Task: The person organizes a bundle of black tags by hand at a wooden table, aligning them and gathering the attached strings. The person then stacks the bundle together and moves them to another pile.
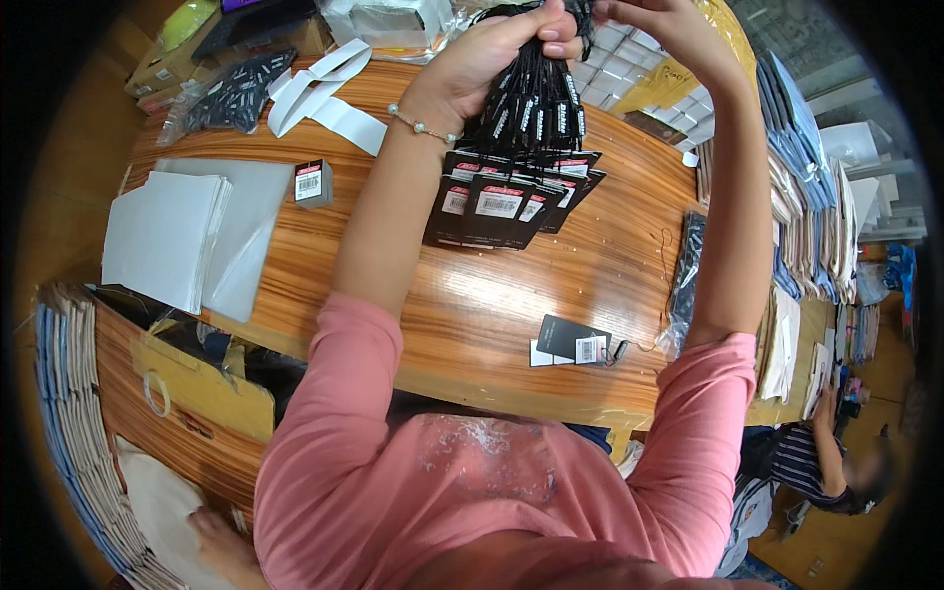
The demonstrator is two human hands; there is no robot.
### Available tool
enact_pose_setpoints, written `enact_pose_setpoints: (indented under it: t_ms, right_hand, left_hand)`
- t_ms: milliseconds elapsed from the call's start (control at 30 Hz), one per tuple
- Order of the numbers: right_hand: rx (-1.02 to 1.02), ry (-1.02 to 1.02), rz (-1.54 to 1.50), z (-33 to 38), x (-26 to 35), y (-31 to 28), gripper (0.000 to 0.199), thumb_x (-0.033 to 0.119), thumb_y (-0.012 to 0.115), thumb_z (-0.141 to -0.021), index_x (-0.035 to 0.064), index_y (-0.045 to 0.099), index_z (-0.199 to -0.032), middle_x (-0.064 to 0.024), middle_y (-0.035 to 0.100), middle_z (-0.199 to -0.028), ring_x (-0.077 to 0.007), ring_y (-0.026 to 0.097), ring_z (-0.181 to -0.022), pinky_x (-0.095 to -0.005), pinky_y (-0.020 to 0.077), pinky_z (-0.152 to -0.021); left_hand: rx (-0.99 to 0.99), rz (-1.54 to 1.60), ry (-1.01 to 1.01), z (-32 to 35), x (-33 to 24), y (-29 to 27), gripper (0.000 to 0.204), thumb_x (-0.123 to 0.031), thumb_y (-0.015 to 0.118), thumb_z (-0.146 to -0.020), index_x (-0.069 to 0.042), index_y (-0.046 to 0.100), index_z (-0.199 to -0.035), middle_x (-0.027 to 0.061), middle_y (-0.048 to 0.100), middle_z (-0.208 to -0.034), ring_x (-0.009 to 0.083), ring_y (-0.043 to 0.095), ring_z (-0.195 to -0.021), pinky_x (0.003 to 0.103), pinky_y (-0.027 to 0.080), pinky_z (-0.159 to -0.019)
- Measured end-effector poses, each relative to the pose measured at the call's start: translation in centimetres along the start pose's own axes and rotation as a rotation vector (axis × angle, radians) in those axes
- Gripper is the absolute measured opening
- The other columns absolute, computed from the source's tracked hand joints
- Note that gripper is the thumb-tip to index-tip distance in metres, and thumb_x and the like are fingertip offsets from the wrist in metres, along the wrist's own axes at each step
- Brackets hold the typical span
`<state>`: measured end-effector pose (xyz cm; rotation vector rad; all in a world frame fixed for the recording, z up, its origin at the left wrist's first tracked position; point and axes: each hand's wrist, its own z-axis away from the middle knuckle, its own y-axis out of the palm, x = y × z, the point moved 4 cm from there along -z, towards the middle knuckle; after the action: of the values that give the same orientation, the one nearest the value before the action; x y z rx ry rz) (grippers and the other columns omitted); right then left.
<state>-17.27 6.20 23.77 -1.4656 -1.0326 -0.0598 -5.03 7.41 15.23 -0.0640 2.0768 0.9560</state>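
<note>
My left hand (526, 34), with a beaded bracelet at its wrist, is closed around a thick bunch of black hang tag strings (531, 113) at the far side of the table. Below the strings hang several black hang tags (497, 208) with red-and-white barcode stickers, their lower edges over the wooden tabletop. Beside the top of the bunch is my right hand (661, 18), its fingers bent together and partly cut off by the upper edge; what they pinch is unclear. Nearer me lies a loose black hang tag (572, 340) with its cord, overlapping a white card.
On the left are white sheets (162, 241), a small label stack (314, 184), a white paper strip (339, 113) and a bag of black cords (236, 93). Folded garments (796, 167) line the right. Another person (811, 457) works there; someone's hand (221, 541) shows lower left.
</note>
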Motion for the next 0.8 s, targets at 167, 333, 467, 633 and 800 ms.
enact_pose_setpoints:
  t_ms: [167,333,467,633,800]
  right_hand:
    - [-0.423,-0.236,-0.048,0.8,-1.4,1.1,0.019,0.007,0.056,-0.079,-0.0002,0.053,-0.096,-0.0064,0.056,-0.083,-0.0112,0.053,-0.074,-0.0236,0.0427,-0.07]
    - [-0.643,-0.101,-0.614,5.1,-2.1,9.1,0.029,0.003,0.062,-0.075,0.0023,0.042,-0.096,-0.0052,0.05,-0.088,-0.0119,0.048,-0.086,-0.0242,0.0421,-0.076]
    - [-0.688,-0.197,-0.788,4.9,-2.5,9.8,0.027,0.001,0.059,-0.076,0.0012,0.042,-0.097,-0.006,0.051,-0.093,-0.0115,0.049,-0.088,-0.0232,0.0385,-0.081]
    - [-0.589,-0.141,-0.915,4.2,-1.5,7.8,0.02,0.008,0.057,-0.078,0.0028,0.045,-0.093,-0.0049,0.054,-0.087,-0.0106,0.05,-0.083,-0.0228,0.039,-0.075]
    - [-0.404,-0.052,-0.921,3.9,-1.6,5.3,0.023,0.011,0.06,-0.075,0.0059,0.047,-0.092,-0.0013,0.053,-0.087,-0.0085,0.048,-0.084,-0.0207,0.0374,-0.072]
  left_hand:
    - [-0.207,-0.314,0.117,0.2,-0.6,-1.6,0.031,-0.031,0.038,-0.091,-0.012,0.039,-0.067,-0.0036,0.036,-0.064,0.0075,0.035,-0.058,0.021,0.036,-0.058]
    - [-0.396,-0.811,0.121,0.4,-0.4,-0.3,0.036,-0.035,0.041,-0.09,-0.006,0.053,-0.072,-0.0008,0.049,-0.069,0.0064,0.045,-0.066,0.021,0.04,-0.063]
    - [-0.438,-1.177,-0.131,0.2,-2.0,1.1,0.054,-0.05,0.042,-0.085,0.0,0.061,-0.079,0.0052,0.06,-0.075,0.0083,0.051,-0.073,0.023,0.041,-0.069]
    - [-0.388,-1.283,-0.129,-0.9,-3.3,2.6,0.052,-0.049,0.041,-0.086,-0.001,0.062,-0.079,0.004,0.06,-0.074,0.0078,0.051,-0.072,0.023,0.041,-0.068]
    - [-0.257,-1.262,-0.094,-3.4,-3.8,4.1,0.047,-0.043,0.041,-0.087,-0.003,0.062,-0.076,0.003,0.06,-0.072,0.0078,0.05,-0.067,0.023,0.041,-0.064]
